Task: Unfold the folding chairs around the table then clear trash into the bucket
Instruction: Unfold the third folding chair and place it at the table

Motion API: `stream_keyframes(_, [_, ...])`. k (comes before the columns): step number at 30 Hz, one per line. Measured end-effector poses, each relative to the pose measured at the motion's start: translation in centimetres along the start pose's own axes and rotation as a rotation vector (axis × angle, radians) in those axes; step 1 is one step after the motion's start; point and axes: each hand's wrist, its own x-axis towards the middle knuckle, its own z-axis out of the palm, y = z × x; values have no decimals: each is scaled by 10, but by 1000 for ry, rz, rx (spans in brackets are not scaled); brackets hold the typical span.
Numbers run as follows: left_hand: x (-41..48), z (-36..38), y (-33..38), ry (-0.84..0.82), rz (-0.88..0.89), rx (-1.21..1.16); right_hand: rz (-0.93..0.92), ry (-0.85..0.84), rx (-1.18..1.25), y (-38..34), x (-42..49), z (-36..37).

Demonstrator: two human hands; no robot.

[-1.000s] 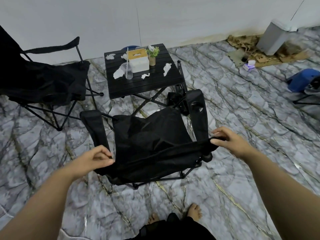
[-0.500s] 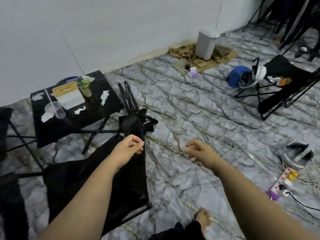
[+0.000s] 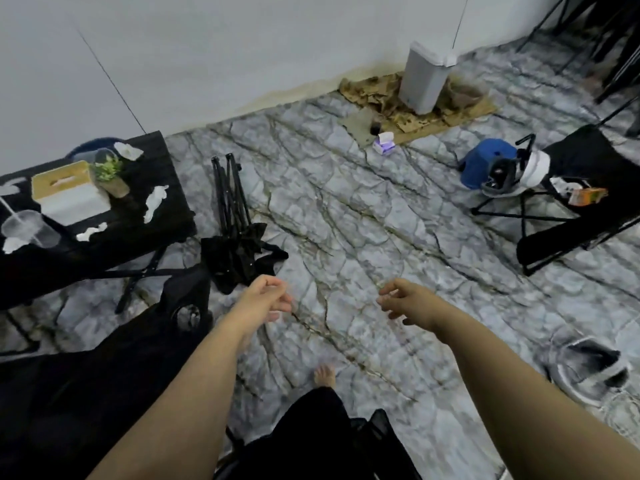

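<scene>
Left hand (image 3: 266, 297): empty, fingers loosely curled; right hand (image 3: 403, 299): empty, half open. Folded chair (image 3: 235, 233): on floor beside table (image 3: 166, 188); crumpled tissues (image 3: 156, 202) on top.

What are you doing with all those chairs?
A person is setting up folding chairs around a small black table. One chair at the lower left is open. Another chair lies folded on the floor beside the table. The left hand and right hand are both empty and reach toward it. Crumpled tissues and a plastic cup are on the table.
</scene>
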Motion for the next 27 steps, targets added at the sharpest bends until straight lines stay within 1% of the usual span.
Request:
stream_keyframes(4, [63, -1, 30, 92, 4, -120, -30, -92, -88, -35, 78, -41])
stream_keyframes(9, [158, -27, 99, 208, -16, -126, -41, -183, -244, -121, 179, -94])
stream_keyframes(11, [189, -38, 130, 237, -13, -121, -71, -175, -286, -159, 218, -116])
stream_keyframes(14, [233, -54, 175, 270, -16, -161, -106, -160, -285, -215, 271, -146])
stream_keyframes(17, [274, -66, 203, 319, -23, -224, -172, -201, -330, -271, 325, -165])
stream_keyframes(19, [300, -75, 215, 377, -38, -267, -220, -257, -407, -310, 364, -172])
stream_keyframes(22, [336, -90, 228, 497, -68, -349, -306, -391, -523, -369, 420, -176])
stream_keyframes(27, [376, -95, 239, 735, -182, -595, -461, -643, -836, -461, 494, -178])
